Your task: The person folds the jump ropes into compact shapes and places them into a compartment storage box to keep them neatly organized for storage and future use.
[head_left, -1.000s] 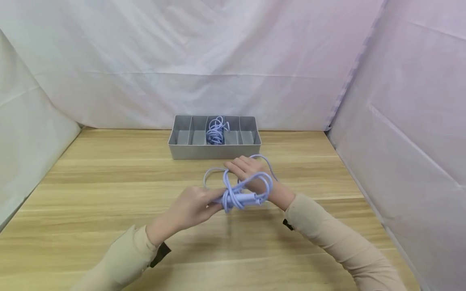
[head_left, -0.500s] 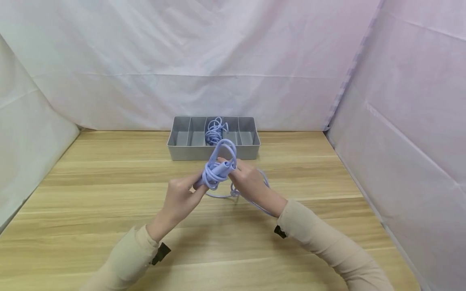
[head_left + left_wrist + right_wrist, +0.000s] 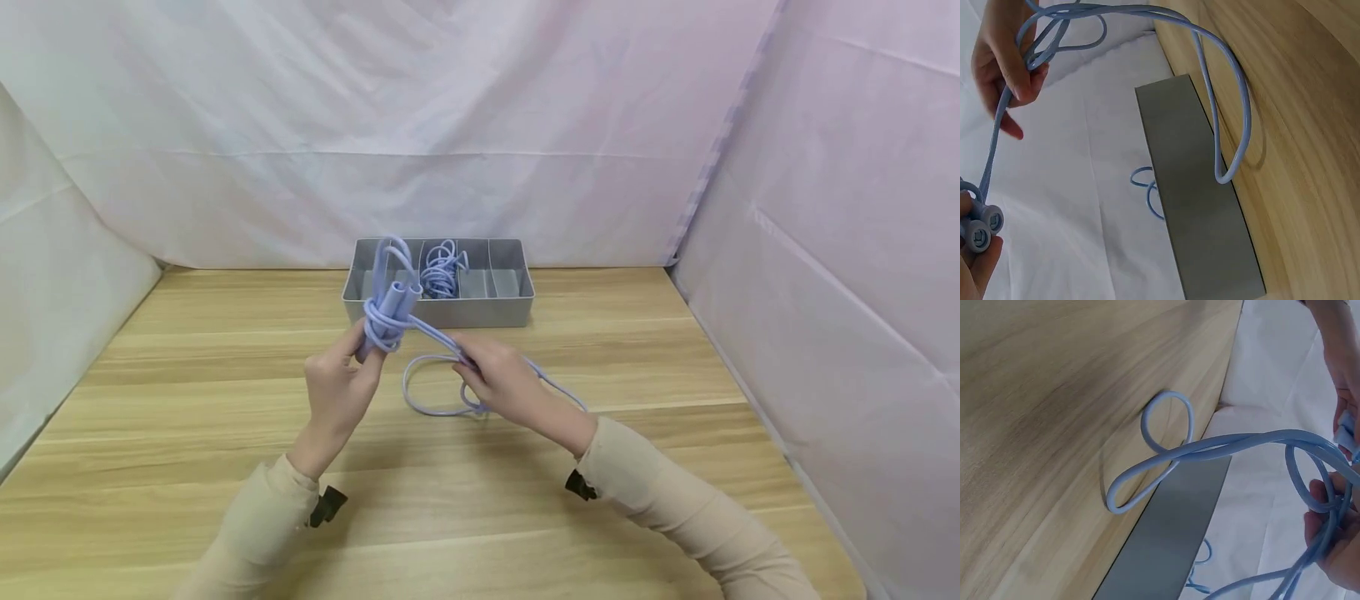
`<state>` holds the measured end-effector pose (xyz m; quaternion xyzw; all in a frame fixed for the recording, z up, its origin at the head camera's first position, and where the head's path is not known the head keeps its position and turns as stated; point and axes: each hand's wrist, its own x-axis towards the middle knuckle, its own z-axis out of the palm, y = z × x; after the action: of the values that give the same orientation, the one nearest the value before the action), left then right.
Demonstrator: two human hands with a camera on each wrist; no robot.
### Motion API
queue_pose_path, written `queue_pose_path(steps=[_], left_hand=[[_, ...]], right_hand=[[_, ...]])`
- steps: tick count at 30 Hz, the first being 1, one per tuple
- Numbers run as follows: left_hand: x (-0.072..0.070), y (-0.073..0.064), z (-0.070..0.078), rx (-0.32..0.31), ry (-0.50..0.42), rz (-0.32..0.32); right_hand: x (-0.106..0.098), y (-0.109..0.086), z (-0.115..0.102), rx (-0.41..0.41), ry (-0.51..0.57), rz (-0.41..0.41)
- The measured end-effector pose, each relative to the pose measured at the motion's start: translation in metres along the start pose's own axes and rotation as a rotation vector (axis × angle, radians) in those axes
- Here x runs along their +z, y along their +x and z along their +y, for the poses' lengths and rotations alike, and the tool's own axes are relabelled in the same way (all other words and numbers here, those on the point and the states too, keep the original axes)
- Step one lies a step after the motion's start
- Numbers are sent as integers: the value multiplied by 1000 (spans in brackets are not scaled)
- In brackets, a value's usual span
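My left hand [image 3: 337,387] grips the two light blue handles [image 3: 392,310] of a jump rope side by side, their ends pointing up and away. Cord is wound around the handles, and a loop of it rises above them. To the right, my right hand [image 3: 504,382] pinches the rope's cord, drawn as doubled strands from the handles. The remaining cord hangs in loose loops [image 3: 1166,456] below the right hand. In the left wrist view the round handle ends [image 3: 986,226] show at the lower left edge.
A grey divided box [image 3: 450,315] stands at the back of the wooden table [image 3: 225,375]. In its middle compartment lies a tangled light blue cord [image 3: 441,275]. White cloth [image 3: 442,192] hangs behind, with more at both sides.
My left hand has moved left and away, turning the handles more upright. The right hand has drawn apart from the handles, and cord now stretches between both hands.
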<state>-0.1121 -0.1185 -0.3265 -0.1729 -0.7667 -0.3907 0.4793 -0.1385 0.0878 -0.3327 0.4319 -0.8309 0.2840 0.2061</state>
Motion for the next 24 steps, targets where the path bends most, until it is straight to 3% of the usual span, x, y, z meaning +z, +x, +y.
queue_pose_path(steps=[10, 13, 19, 21, 24], left_hand=[[0, 5, -19, -65, 173, 130], [-5, 11, -24, -77, 214, 161], [-14, 19, -33, -103, 253, 222], [-15, 21, -37, -114, 274, 235], [-18, 24, -43, -150, 305, 243]], right_hand=[[-4, 6, -18, 79, 57, -217], [-6, 6, -19, 146, 76, -268], [-12, 3, -14, 248, 78, -261], [-13, 0, -13, 217, 47, -225], [-13, -5, -15, 107, -45, -158]])
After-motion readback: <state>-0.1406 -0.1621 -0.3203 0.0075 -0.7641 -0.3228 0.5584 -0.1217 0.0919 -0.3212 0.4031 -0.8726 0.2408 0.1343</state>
